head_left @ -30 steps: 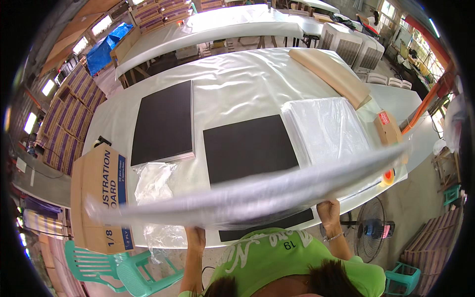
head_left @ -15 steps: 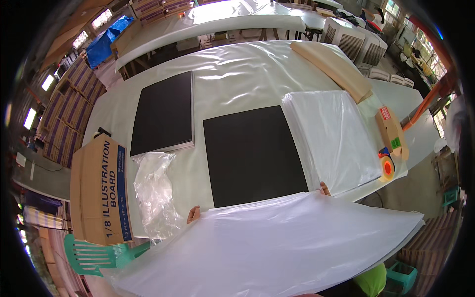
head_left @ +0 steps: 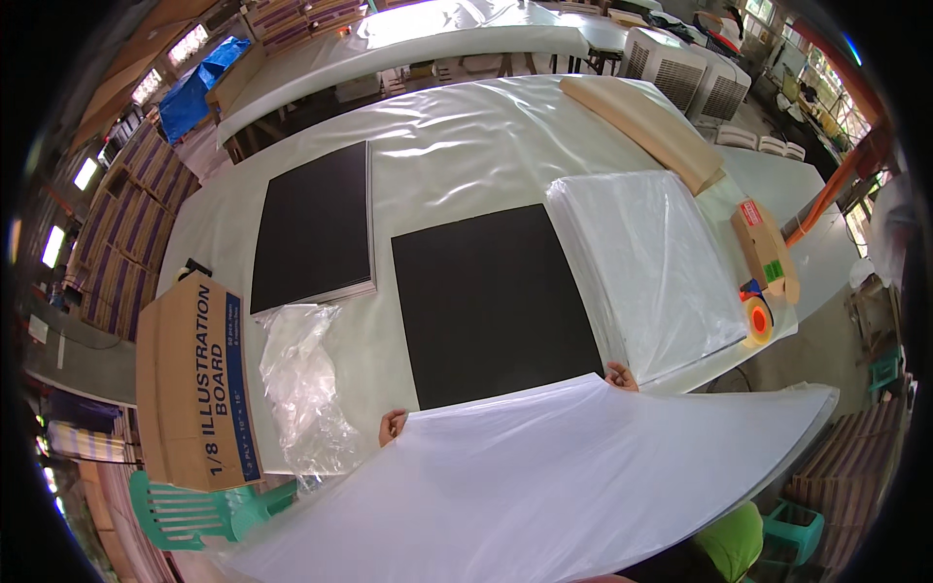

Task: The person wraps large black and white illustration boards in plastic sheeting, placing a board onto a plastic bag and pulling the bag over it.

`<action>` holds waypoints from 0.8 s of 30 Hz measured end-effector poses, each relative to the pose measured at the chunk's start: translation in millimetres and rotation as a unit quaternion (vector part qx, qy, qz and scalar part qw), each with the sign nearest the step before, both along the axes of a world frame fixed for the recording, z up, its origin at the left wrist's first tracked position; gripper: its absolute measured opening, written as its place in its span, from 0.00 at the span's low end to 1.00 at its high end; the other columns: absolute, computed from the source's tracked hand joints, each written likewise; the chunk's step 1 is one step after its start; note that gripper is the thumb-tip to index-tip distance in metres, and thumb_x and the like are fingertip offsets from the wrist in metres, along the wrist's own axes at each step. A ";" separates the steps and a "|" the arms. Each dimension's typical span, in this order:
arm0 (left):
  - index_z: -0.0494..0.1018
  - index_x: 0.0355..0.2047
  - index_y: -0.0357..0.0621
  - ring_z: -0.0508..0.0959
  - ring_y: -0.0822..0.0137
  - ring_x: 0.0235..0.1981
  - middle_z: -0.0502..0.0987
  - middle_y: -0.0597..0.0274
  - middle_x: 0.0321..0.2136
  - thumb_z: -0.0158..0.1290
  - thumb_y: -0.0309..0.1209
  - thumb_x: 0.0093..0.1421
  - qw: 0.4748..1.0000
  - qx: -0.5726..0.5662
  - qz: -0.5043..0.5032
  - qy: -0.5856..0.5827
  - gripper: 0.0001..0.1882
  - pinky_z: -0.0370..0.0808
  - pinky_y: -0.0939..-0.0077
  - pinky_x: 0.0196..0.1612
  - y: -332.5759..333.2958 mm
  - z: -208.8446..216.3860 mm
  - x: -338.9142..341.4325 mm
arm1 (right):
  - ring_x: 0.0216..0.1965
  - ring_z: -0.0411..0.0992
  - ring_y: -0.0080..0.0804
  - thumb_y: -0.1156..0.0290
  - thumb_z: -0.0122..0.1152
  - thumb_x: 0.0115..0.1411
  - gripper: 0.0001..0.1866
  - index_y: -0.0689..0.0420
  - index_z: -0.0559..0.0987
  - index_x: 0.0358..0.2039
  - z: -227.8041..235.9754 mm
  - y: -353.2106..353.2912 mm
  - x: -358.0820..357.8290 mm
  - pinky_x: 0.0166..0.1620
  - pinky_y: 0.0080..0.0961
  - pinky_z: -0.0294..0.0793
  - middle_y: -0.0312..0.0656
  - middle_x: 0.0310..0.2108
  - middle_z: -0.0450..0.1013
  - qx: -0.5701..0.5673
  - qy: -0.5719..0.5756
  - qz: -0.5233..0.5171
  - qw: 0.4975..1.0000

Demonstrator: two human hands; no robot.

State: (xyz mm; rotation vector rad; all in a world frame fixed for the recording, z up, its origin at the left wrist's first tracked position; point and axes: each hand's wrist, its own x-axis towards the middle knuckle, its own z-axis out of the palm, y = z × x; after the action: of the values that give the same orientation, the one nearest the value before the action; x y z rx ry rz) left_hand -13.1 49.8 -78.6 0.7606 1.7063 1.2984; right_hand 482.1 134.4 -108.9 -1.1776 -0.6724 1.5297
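Observation:
A large translucent plastic sheet (head_left: 515, 476) spreads across the near side and hangs past the table's front edge. My left hand (head_left: 393, 428) is closed at its far left corner, and my right hand (head_left: 620, 377) pinches the far right corner. Between my hands, the sheet's far edge lies along the near edge of a flat black board (head_left: 496, 301); whether it overlaps the board I cannot tell. Most of both hands and all of my forearms are hidden by the plastic. Right of the board lies a stack of clear plastic sheets or bags (head_left: 651, 262).
A stack of black boards (head_left: 316, 228) lies at left, crumpled clear plastic (head_left: 303, 389) nearer. A cardboard box (head_left: 190, 384) stands at the left edge, brown paper (head_left: 641, 131) far right. Right edge: a tape roll (head_left: 759, 319) and small carton (head_left: 763, 248). Green chair (head_left: 185, 510) at lower left.
My hands have come slightly closer together, the right shifting left along with the plastic's far edge. The view has shifted a little. Boards and stacks lie as before.

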 end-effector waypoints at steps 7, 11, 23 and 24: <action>0.68 0.49 0.40 0.71 0.73 0.30 0.73 0.56 0.34 0.55 0.31 0.55 0.887 0.040 -0.202 0.414 0.21 0.72 0.76 0.34 -1.1 -16.0 -53.8 | 0.43 0.71 0.23 0.69 0.57 0.60 0.20 0.59 0.69 0.51 43.6 18.2 3.5 0.45 0.21 0.71 0.39 0.39 0.74 -0.014 -0.093 0.182 0.979; 0.67 0.50 0.40 0.71 0.72 0.31 0.73 0.56 0.35 0.54 0.31 0.56 0.864 -0.030 -0.327 0.381 0.21 0.72 0.76 0.33 22.8 -4.5 -72.4 | 0.46 0.70 0.25 0.65 0.57 0.60 0.18 0.60 0.71 0.48 12.3 21.4 24.7 0.47 0.25 0.70 0.41 0.41 0.74 -0.140 -0.057 0.088 0.984; 0.65 0.52 0.39 0.72 0.70 0.33 0.72 0.55 0.38 0.53 0.32 0.58 0.865 -0.056 -0.253 0.429 0.22 0.73 0.75 0.32 56.5 1.2 -24.1 | 0.44 0.69 0.25 0.59 0.53 0.62 0.18 0.62 0.74 0.43 108.0 6.9 -65.5 0.48 0.28 0.68 0.41 0.41 0.74 0.132 -0.220 0.088 0.963; 0.65 0.52 0.39 0.72 0.70 0.33 0.72 0.54 0.38 0.53 0.32 0.58 0.877 -0.058 -0.206 0.431 0.22 0.73 0.75 0.32 45.3 8.6 -22.5 | 0.44 0.69 0.25 0.60 0.54 0.62 0.18 0.62 0.74 0.44 102.0 17.1 -80.4 0.48 0.27 0.67 0.40 0.41 0.74 0.148 -0.228 0.074 0.959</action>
State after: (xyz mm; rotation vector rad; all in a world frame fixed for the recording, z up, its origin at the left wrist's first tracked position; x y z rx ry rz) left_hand -35.6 95.1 -70.0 1.6927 2.0839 0.5516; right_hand 401.7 151.4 -6.8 -1.2774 -1.2769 1.2242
